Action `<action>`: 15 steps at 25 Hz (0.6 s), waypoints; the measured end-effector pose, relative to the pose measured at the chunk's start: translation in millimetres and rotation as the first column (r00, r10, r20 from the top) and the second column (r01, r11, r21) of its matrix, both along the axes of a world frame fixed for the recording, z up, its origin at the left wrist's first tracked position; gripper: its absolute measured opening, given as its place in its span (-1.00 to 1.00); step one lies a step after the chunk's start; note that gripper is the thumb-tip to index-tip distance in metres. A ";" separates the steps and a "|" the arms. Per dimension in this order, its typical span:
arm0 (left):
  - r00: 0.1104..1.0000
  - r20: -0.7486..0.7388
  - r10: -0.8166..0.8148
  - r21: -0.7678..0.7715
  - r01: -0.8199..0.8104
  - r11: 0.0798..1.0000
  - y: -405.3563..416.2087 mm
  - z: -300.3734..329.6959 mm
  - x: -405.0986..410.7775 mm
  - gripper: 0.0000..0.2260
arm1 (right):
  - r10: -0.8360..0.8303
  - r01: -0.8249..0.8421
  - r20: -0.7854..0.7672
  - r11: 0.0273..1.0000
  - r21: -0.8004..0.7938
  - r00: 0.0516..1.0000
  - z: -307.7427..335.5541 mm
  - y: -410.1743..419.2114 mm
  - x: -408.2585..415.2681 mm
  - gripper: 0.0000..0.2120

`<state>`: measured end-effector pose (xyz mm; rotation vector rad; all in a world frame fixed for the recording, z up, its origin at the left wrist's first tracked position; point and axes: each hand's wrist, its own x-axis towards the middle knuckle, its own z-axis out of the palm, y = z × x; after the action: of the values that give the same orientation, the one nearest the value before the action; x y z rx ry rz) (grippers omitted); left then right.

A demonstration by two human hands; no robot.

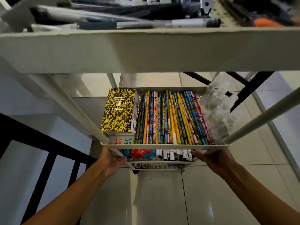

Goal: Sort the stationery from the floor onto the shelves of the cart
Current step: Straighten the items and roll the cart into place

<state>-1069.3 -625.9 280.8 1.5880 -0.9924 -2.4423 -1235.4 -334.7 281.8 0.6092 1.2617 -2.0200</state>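
Cart [162, 146], middle shelf: one stack of yellow-black notepads [119, 111] left, patterned pencils [172, 117] right, too many to count; left hand [113, 159] and right hand [209, 158] gripping near posts.

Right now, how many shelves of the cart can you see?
4: the blurred white plastic top shelf, the pencil shelf below it, a marker shelf between both hands, and a bottom shelf. More may be hidden.

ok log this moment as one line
left hand grips cart post | right hand grips opposite post | pencils, notebooks on middle shelf | floor bare in view
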 end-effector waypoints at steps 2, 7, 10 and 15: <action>1.000 0.004 0.002 0.002 -0.002 1.000 0.5 -4.1 1.7 -0.73 | 0.035 -0.034 -0.037 0.998 0.045 0.999 -0.1 0.4 3.0 0.09; 1.000 0.026 -0.008 -0.011 0.008 1.000 1.7 0.2 1.5 -0.77 | 0.078 -0.075 -0.048 0.995 0.060 0.996 6.1 -1.0 3.6 0.04; 0.997 0.061 -0.043 -0.006 0.044 0.999 4.0 9.0 3.6 -0.60 | 0.128 -0.127 0.000 0.987 0.095 0.992 14.4 -0.2 7.9 -0.50; 0.965 0.177 -0.196 -0.139 0.221 0.965 4.1 37.8 10.0 -0.48 | 0.264 -0.230 -0.014 0.865 0.446 0.965 46.1 8.7 14.1 -0.73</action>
<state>-1059.3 -621.7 318.7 1.7292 -1.4096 -2.3170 -1221.3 -326.0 327.8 0.5443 1.7710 -1.5624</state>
